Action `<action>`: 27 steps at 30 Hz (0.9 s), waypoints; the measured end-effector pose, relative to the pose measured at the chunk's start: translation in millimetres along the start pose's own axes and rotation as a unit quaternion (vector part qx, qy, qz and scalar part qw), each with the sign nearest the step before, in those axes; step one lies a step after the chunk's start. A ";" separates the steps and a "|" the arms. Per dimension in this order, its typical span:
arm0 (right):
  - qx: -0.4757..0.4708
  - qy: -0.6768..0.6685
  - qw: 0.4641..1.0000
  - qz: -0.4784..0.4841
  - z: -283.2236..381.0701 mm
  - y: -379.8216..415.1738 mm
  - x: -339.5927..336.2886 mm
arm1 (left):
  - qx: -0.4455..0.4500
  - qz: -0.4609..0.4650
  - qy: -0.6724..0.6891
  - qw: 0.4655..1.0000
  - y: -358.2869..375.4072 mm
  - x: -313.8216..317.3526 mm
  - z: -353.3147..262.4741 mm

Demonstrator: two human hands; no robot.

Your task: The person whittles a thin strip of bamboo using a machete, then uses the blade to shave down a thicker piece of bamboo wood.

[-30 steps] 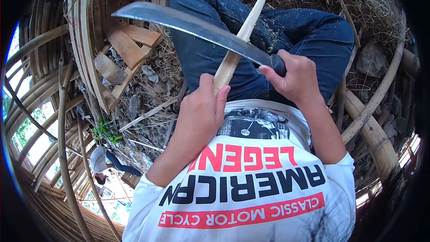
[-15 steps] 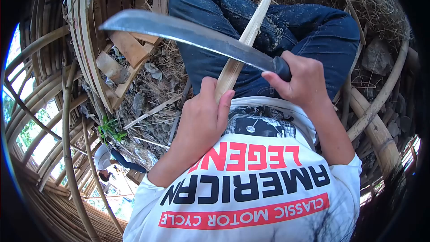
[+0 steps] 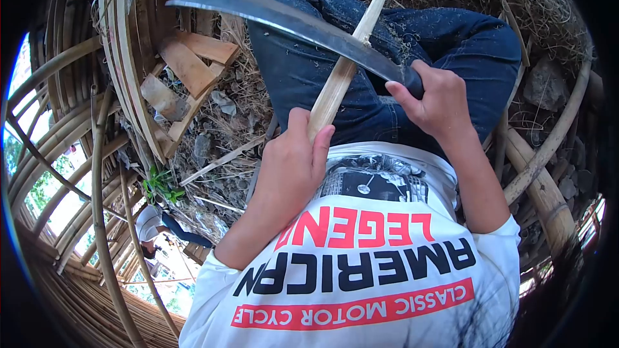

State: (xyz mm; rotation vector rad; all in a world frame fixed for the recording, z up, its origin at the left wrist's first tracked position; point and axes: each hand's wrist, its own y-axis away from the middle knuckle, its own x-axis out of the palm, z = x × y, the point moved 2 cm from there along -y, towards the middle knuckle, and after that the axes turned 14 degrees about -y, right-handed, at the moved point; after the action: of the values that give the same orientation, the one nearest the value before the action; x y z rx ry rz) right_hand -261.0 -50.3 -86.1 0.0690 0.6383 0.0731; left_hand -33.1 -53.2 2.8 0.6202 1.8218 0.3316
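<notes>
One long blade, one bamboo strip, two hands on them: left hand, right hand; three wood offcuts.

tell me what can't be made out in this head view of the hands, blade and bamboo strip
- Pale split bamboo strip: far end cut off by the top edge; near end hidden inside the left hand.
- Long curved grey steel blade: handle covered by the right hand.
- Person below among the bamboo poles: too small to make out.
</notes>
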 end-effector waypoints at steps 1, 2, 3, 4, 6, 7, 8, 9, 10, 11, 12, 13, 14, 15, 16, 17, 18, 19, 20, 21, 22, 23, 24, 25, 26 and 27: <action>0.009 -0.016 1.000 -0.005 7.0 2.0 0.1 | -0.007 0.005 -0.012 1.000 -1.1 1.4 1.1; 0.021 -0.032 0.999 -0.011 13.0 4.3 0.3 | -0.007 0.007 -0.013 1.000 -0.7 1.5 0.9; 0.015 -0.031 0.999 -0.012 17.3 6.4 -0.1 | 0.009 -0.001 0.003 1.000 1.3 1.1 -0.6; 0.019 -0.032 0.999 -0.012 16.4 6.3 -2.5 | 0.024 -0.009 0.019 0.999 3.1 0.6 -2.2; -0.043 -0.010 0.999 -0.007 11.7 2.3 -7.5 | 0.020 0.002 0.025 0.999 3.9 -1.2 -4.9; -0.035 0.004 0.999 -0.003 3.8 0.3 -6.4 | 0.012 0.008 0.033 0.999 4.6 -1.7 -5.5; -0.038 0.004 0.999 -0.003 0.6 -1.6 -4.2 | 0.011 0.006 0.034 0.999 4.0 -1.2 -4.9; -0.008 0.009 1.000 -0.003 -3.0 -3.9 -2.0 | 0.009 0.006 0.026 1.000 2.4 -0.5 -3.5; 0.023 0.013 1.000 -0.003 -5.4 -5.1 -0.7 | 0.007 0.006 0.019 1.000 1.2 0.1 -2.8; -0.003 0.000 0.999 -0.034 0.9 -4.9 0.7 | 0.006 0.005 0.020 1.000 1.0 0.3 -3.0; -0.002 0.000 0.999 -0.034 7.4 -3.6 1.0 | 0.009 0.005 0.023 1.000 1.0 0.5 -3.1; -0.009 -0.005 1.000 -0.021 14.8 -1.4 -0.6 | 0.012 0.008 0.027 1.000 1.6 0.9 -3.3; -0.015 -0.009 1.000 -0.009 18.7 0.0 -2.8 | 0.013 0.012 0.026 1.000 3.1 1.1 -4.2; -0.035 0.009 0.999 -0.005 17.3 -0.7 -5.6 | 0.008 0.025 0.034 0.999 4.6 1.0 -5.4; -0.033 0.010 0.999 -0.008 10.2 -2.1 -7.1 | 0.004 0.036 0.043 0.998 5.2 1.1 -6.2; -0.014 0.028 0.999 -0.010 -0.3 -4.4 -8.7 | 0.006 0.037 0.043 0.998 6.4 0.9 -5.7; 0.002 0.046 0.999 -0.014 -9.7 -8.9 -11.0 | -0.005 0.038 0.042 0.998 6.7 1.0 -3.7; 0.080 0.034 0.996 0.009 -17.6 -14.5 -14.9 | -0.016 0.039 0.040 0.998 7.0 1.4 -1.9; 0.079 0.033 0.996 0.011 -15.5 -13.7 -14.3 | -0.019 0.038 0.041 0.998 7.9 3.3 -2.0; 0.078 0.016 0.997 0.001 -11.8 -12.8 -13.6 | -0.008 0.024 0.033 0.999 7.1 5.0 -3.5; 0.079 0.000 0.997 -0.013 -8.5 -12.2 -13.3 | 0.008 0.010 0.025 1.000 3.9 5.4 -4.9; 0.065 -0.022 0.997 -0.020 -2.1 -8.0 -11.1 | 0.010 0.013 0.023 1.000 3.6 4.4 -5.7; 0.070 -0.023 0.997 -0.020 0.1 -4.0 -10.9 | 0.008 0.016 0.020 1.000 4.5 3.0 -7.2; 0.040 -0.004 0.999 -0.008 2.3 -2.5 -11.1 | 0.008 0.016 0.017 1.000 3.4 2.4 -8.4; 0.008 0.014 1.000 0.005 3.5 -1.7 -11.1 | 0.011 0.017 0.016 1.000 2.2 2.7 -8.7; 0.000 0.013 1.000 -0.006 -4.1 -4.6 -11.2 | 0.002 0.024 0.023 0.999 3.0 3.1 -7.8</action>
State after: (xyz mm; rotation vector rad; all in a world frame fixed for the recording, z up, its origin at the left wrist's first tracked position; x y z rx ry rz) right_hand -272.3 -55.7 -83.2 0.0641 0.6642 0.0618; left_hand -40.4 -48.4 4.5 0.6656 1.8540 0.3778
